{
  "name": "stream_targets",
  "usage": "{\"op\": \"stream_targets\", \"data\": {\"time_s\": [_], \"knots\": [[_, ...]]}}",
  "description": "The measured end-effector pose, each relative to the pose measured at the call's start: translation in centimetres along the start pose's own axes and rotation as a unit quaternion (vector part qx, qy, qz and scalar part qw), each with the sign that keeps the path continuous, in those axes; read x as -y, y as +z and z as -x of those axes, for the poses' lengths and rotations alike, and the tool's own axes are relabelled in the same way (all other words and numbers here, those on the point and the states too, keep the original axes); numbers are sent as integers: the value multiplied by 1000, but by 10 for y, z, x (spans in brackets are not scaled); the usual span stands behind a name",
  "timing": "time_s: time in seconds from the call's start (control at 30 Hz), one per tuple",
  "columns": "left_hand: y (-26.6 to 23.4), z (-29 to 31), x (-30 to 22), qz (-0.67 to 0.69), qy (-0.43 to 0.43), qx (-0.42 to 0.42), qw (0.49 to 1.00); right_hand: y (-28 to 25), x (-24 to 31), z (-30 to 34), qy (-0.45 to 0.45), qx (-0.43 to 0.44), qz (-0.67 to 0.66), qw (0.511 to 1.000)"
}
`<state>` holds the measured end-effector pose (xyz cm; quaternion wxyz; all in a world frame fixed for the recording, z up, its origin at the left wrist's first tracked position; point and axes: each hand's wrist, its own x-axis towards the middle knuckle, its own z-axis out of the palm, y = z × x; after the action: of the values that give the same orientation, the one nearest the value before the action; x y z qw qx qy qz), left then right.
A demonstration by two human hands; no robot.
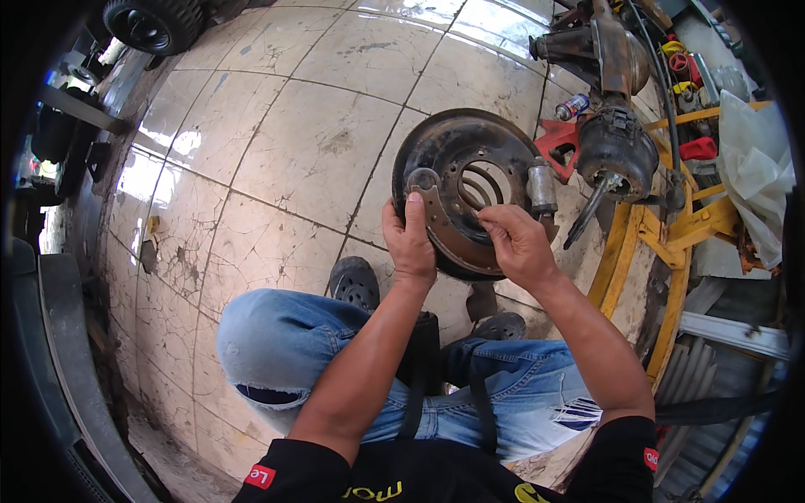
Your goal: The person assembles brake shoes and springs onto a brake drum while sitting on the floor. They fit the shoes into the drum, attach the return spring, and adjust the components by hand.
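Note:
A round, dark brake backing plate is held up in front of my knees, tilted towards me. Along its lower left side lies a curved brown brake shoe. My left hand grips the left edge, its thumb pressed on the shoe's upper end and its fingers hidden behind. The fingertips of my right hand are pinched together over the lower right of the plate, beside the centre hole; whatever is between them is too small to make out. A silvery cylinder sits at the plate's right edge.
To the right, a rusty axle assembly rests by a red stand and a yellow metal frame. A spray can lies beside them. Clear plastic sheeting hangs farther right. A tyre stands far left on the cracked tile floor.

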<state>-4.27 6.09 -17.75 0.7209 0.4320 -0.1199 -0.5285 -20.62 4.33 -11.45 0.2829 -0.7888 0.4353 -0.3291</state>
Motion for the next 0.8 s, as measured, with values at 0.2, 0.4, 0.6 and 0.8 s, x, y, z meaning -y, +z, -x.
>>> {"op": "stream_targets", "data": {"time_s": [0.2, 0.4, 0.6, 0.8], "knots": [[2, 0, 4, -16, 21, -2, 1000, 5, 4, -2, 36, -8, 11, 999], [-2, -3, 2, -6, 8, -1, 1000, 8, 15, 7, -45, 31, 115, 992], [-3, -4, 2, 5, -2, 19, 1000, 15, 17, 14, -1, -10, 104, 995], [-3, -5, -3, 13, -6, 47, 999, 17, 16, 14, -36, -49, 120, 991]]}}
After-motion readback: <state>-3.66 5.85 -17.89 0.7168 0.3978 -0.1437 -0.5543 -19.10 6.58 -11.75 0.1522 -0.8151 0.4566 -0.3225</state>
